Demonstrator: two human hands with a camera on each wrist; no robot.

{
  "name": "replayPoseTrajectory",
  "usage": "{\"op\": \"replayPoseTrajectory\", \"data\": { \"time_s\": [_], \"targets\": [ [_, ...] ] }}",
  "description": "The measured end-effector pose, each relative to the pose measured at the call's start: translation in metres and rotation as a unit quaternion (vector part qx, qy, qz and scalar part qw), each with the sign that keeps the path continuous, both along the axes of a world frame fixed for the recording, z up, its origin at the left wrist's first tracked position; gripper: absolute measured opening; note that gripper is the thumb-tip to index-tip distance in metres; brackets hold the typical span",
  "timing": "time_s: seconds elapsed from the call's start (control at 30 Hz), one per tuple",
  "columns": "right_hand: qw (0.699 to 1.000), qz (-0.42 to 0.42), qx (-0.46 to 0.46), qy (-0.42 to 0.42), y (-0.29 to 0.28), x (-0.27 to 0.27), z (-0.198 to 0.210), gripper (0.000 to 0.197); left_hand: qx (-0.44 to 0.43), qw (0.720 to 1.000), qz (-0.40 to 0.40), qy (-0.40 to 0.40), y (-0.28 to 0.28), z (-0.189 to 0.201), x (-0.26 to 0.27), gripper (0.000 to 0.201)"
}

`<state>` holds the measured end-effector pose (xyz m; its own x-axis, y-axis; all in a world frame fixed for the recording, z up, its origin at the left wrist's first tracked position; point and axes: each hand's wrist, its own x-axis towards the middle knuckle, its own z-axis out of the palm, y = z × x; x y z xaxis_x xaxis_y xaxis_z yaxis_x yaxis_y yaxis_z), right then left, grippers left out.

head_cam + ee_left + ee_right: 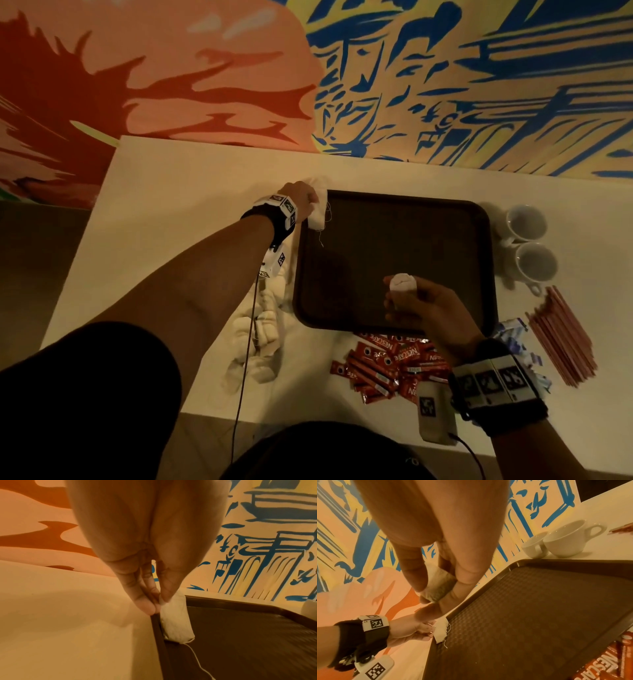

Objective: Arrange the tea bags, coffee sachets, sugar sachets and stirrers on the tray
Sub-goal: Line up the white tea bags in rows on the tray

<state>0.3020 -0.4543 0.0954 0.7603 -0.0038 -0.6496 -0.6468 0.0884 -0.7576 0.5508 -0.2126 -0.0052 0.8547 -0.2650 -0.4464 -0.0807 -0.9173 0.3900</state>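
The left hand pinches a tea bag at the tray's far left corner, its lower end seemingly touching the rim. The right hand grips another tea bag above the tray's near side. More tea bags lie left of the tray, coffee sachets in front, stirrers and two cups to the right.

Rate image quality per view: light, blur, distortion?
Head: dim warm light, table edges bowed by the wide lens, tray nearly black. Left wrist: left hand soft and close, tea bag sharper. Right wrist: orange cast, right hand blurred, tray weave crisp.
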Motion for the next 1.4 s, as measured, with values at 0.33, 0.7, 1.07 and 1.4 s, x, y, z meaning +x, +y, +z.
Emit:
{"op": "replayPoseTrajectory", "data": {
  "time_s": [0.33, 0.7, 1.07, 1.4],
  "targets": [
    [1.0, 0.007, 0.002, 0.01, -0.001, -0.003, -0.001, 0.029, 0.025, 0.999, 0.011, -0.03, -0.01, -0.009, 0.01, 0.02],
    [0.995, 0.061, -0.055, -0.062, -0.007, 0.005, 0.02, 0.03, -0.11, 0.988, 0.08, -0.068, -0.019, 0.064, -0.031, 0.015],
    [0.982, 0.123, -0.072, -0.127, -0.023, -0.007, 0.039, 0.02, -0.33, 0.939, -0.01, 0.095, -0.055, 0.153, -0.175, 0.028],
    [0.971, 0.166, -0.081, -0.149, -0.042, -0.023, 0.03, 0.012, -0.35, 0.934, 0.023, 0.061, -0.066, 0.161, -0.212, 0.015]
  ]
}}
